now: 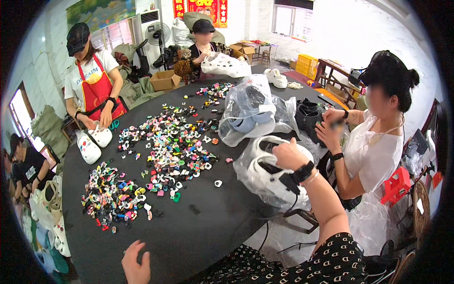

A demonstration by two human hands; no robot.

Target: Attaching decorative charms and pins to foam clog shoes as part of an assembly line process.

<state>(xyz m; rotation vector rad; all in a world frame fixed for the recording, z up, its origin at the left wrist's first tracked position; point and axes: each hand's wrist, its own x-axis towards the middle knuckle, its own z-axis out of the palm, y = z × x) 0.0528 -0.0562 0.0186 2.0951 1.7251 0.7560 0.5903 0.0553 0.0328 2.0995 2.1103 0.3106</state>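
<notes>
My left hand (136, 265) hovers over the near edge of the dark round table (203, 227), its thumb and fingers apart and nothing in it. My right hand (289, 155) reaches to the table's right edge. Its fingers are curled down on one of the white clogs (257, 166), which sit in a clear plastic bag (250, 187); the fingertips are partly hidden. Left of the clogs lies a broad spread of small colourful shoe charms (179, 154). A second heap of charms (113, 196) is nearer my left hand.
Bagged blue clogs (246, 124) stand beyond the white ones. One co-worker at left handles white clogs (88, 149); another across the table holds a large white clog (224, 65). A person at right works near black shoes (308, 111). A red plastic stool (396, 186) stands at right.
</notes>
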